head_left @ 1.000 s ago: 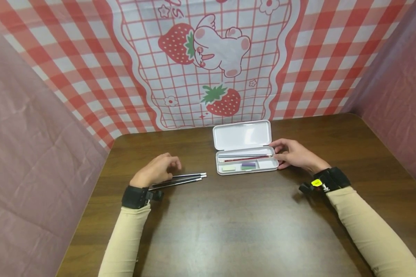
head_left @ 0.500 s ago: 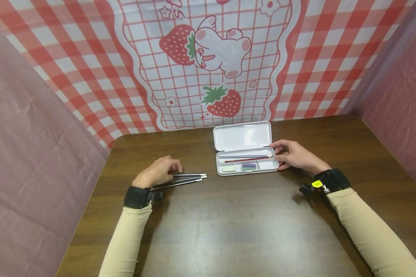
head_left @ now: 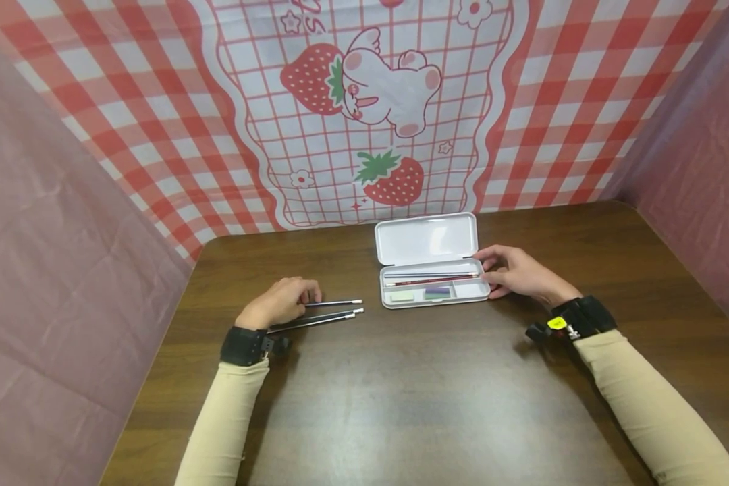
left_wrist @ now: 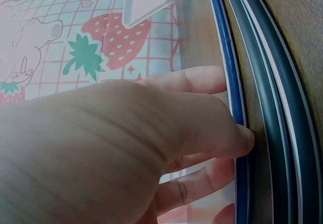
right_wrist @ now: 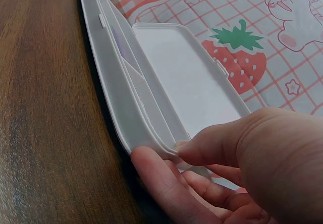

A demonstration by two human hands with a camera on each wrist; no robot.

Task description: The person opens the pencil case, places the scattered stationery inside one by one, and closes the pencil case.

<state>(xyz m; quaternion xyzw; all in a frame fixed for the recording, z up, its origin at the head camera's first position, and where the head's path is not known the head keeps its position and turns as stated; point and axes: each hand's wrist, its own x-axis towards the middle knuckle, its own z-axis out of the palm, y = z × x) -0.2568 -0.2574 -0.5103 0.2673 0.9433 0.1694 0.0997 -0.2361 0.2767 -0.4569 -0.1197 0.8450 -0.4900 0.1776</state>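
My left hand (head_left: 282,302) pinches a dark blue pencil (left_wrist: 229,47) between thumb and fingers, low over the table. Its white eraser end points right, toward the case. Two more dark pencils (head_left: 325,318) lie side by side just nearer to me, partly hidden by the hand in the head view. At the back stands a white pencil case (head_left: 385,297), its lid (head_left: 425,239) raised. A red pencil (head_left: 428,281) and a dark one lie in its rear compartment. My right hand (head_left: 519,275) grips the case's right end, thumb (right_wrist: 194,148) over the rim.
In the case's front compartments lie a pale yellow-green block (head_left: 402,296) and a purple-and-green block (head_left: 437,293). Behind the brown table (head_left: 364,391) hangs a red-and-white checked cloth (head_left: 541,101). Pink cloth (head_left: 55,270) closes off both sides.
The pinched pencil has come away from the other two, shifting slightly toward the back with my left hand. My right hand stays on the case.
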